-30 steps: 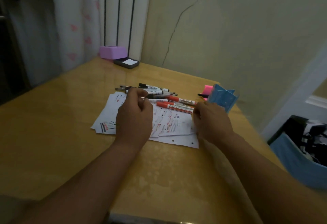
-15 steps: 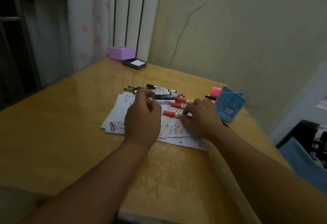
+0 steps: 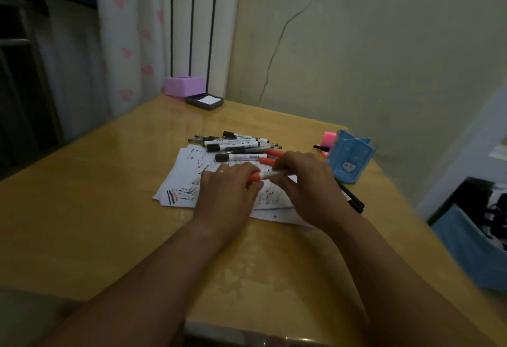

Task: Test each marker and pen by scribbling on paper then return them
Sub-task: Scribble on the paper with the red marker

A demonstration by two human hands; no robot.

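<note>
Both forearms reach forward over the yellow tabletop [image 3: 96, 209], and the hands meet above the scribbled sheets of paper [image 3: 186, 179]. We see the left hand [image 3: 227, 190], knuckles up, with its fingers curled round the red cap end of a white-barrelled marker [image 3: 264, 175]. The right hand [image 3: 304, 182] grips the barrel from the other side, its fingers bent over it. The marker lies nearly level between them, just above the paper. Behind the hands we make out a loose pile of markers and pens [image 3: 238, 146] at the paper's far edge. A blue pen holder [image 3: 349, 158] stands to the right, with two black pens [image 3: 354, 200] beside the right wrist.
</note>
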